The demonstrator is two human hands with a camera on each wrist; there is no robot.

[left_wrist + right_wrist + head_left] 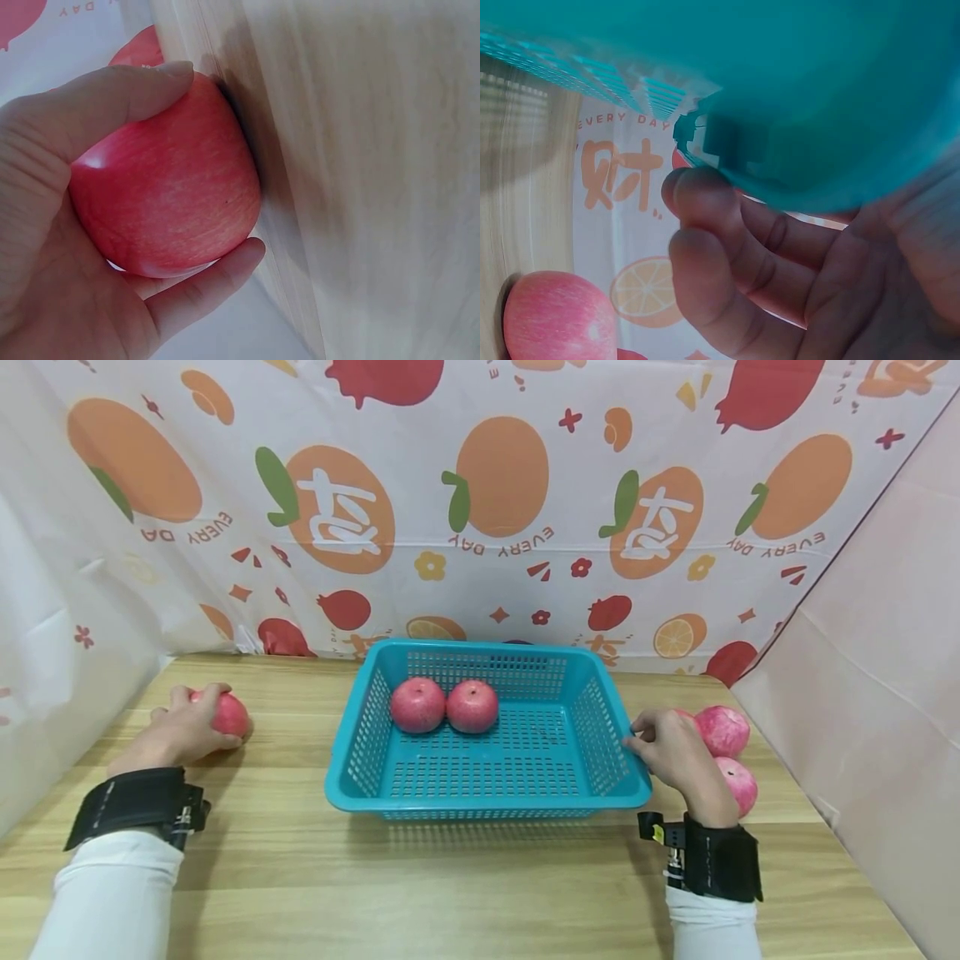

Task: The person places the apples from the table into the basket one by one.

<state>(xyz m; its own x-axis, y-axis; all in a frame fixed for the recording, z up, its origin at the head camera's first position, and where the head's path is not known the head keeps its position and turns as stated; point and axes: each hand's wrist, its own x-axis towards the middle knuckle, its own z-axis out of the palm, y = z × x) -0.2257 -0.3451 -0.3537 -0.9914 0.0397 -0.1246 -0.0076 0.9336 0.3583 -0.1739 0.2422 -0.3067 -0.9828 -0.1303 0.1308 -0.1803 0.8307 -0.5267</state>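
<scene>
1. A red, smooth-skinned, round apple (pixel 231 717) is held at nine o'clock of the basket by the left hand (pixel 187 724); thumb and fingers are curled round its sides. Whether the wood is touched by the fruit cannot be told.
2. The basket (pixel 487 804) is made of turquoise plastic: rectangular, round-cornered, with slotted walls and floor under a smooth, solid rim.
3. That rim is pinched at three o'clock by the bent fingers of the right hand (pixel 677 760).
4. Inside, two pinkish-red apples are set side by side towards ten and eleven o'clock: the first apple (pixel 418 705) near the left wall, the second apple (pixel 472 706) just beside it.
5. Beyond the right hand, at three o'clock, a mottled pink apple (pixel 723 732) and a paler, streaked apple (pixel 738 783) are seen on the table; another is mostly hidden by the hand.
6. Black wrist straps (pixel 723 862) are worn over white sleeves (pixel 112 902).
7. The table (pixel 420 893) is surfaced in pale, yellowish wood grain.
8. At twelve o'clock, a wrinkled white cloth (pixel 420 510) is printed with oranges, pomegranates and lettering; at two o'clock, a plain pale side panel (pixel 862 693) is met.
</scene>
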